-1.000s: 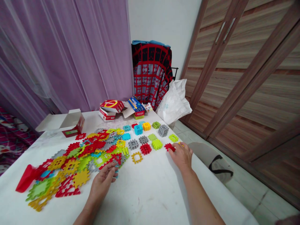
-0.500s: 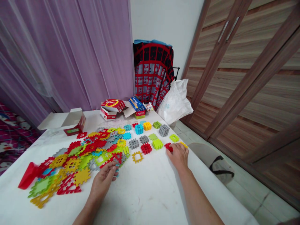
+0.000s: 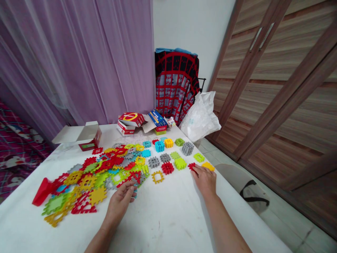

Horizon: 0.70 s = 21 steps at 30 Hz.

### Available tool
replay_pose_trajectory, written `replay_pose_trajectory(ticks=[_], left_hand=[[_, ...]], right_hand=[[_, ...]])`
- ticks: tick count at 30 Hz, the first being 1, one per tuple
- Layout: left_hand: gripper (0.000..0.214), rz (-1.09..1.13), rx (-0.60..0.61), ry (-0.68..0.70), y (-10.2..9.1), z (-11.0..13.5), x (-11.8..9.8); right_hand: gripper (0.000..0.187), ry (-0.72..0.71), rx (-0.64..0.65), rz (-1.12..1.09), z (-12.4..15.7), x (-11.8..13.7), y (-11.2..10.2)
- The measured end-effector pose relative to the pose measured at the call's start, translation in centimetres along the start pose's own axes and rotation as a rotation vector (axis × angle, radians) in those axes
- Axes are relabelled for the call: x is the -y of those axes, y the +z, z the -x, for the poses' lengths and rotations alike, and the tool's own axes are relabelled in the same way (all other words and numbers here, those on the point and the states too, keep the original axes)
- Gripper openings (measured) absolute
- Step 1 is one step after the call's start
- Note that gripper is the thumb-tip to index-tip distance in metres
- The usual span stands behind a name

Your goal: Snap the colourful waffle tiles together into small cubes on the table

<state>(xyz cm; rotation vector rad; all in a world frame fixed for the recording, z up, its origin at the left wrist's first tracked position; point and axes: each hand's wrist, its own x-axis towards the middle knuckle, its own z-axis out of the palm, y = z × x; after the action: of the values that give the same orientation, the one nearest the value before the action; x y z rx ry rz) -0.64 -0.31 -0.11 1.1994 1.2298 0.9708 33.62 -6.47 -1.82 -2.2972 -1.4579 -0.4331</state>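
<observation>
My left hand [image 3: 121,199] hovers over the near side of the pile, fingers curled and thumb against them. A bit of a blue interlocking tile [image 3: 135,192] shows at its fingertips; the rest is hidden. On the right, my right hand [image 3: 205,178] reaches down to the table with its fingertips on a red interlocking tile [image 3: 191,166], partly covered by the fingers. Just beyond that hand lie a yellow tile [image 3: 208,166] and a green tile [image 3: 199,157]. Left of it are a lime stack [image 3: 180,163], a red stack [image 3: 167,168] and a yellow frame-shaped tile [image 3: 158,177].
A loose pile of mixed plastic tiles [image 3: 98,196] spreads over the left of the white-covered table [image 3: 163,225]. Farther back stand a grey stack [image 3: 187,148], a blue stack [image 3: 159,146], an open box [image 3: 90,139], two more cartons [image 3: 131,119] and a white plastic bag [image 3: 200,116].
The view has shifted slightly, moving the scene to the right in the picture. My right hand has lowered and flattened a little over the red tile. My left hand stays near the pile.
</observation>
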Motion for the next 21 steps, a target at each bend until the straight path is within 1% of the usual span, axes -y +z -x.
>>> replay_pose_trajectory(ticks=[3,6,8,10,12,15,17,19,21], left_hand=[[0.049,0.036,-0.012,0.024,0.2,0.1,0.1],[0.047,0.051,-0.065,0.058,-0.1,-0.1,0.5],[0.046,0.031,-0.107,0.089,-0.7,-0.5,0.7],[0.044,-0.044,-0.161,0.140,-1.7,-1.2,0.5],[0.038,-0.213,-0.245,0.217,-3.0,-2.1,-0.2],[0.026,-0.659,-0.389,0.361,-4.8,-3.6,-2.4],[0.027,-0.946,-0.374,0.492,-5.5,-4.8,-4.0],[0.031,-1.169,-0.316,0.523,-5.8,-5.9,-5.3],[0.031,-1.312,-0.239,0.514,-5.7,-6.9,-6.0]], right_hand=[[0.027,-0.030,-0.031,-0.012,0.2,-0.3,0.5],[0.029,-0.064,-0.100,-0.021,0.4,-0.6,1.0],[0.031,-0.080,-0.180,-0.029,0.3,-0.7,1.2],[0.033,-0.103,-0.259,-0.045,0.3,-0.7,1.3],[0.033,-0.138,-0.313,-0.075,0.1,-0.5,1.3],[0.031,-0.199,-0.365,-0.136,-0.1,0.0,1.4],[0.031,-0.237,-0.392,-0.168,-0.2,0.4,1.7],[0.031,-0.285,-0.412,-0.196,-0.2,0.7,2.0],[0.030,-0.324,-0.419,-0.224,-0.2,0.9,2.3]])
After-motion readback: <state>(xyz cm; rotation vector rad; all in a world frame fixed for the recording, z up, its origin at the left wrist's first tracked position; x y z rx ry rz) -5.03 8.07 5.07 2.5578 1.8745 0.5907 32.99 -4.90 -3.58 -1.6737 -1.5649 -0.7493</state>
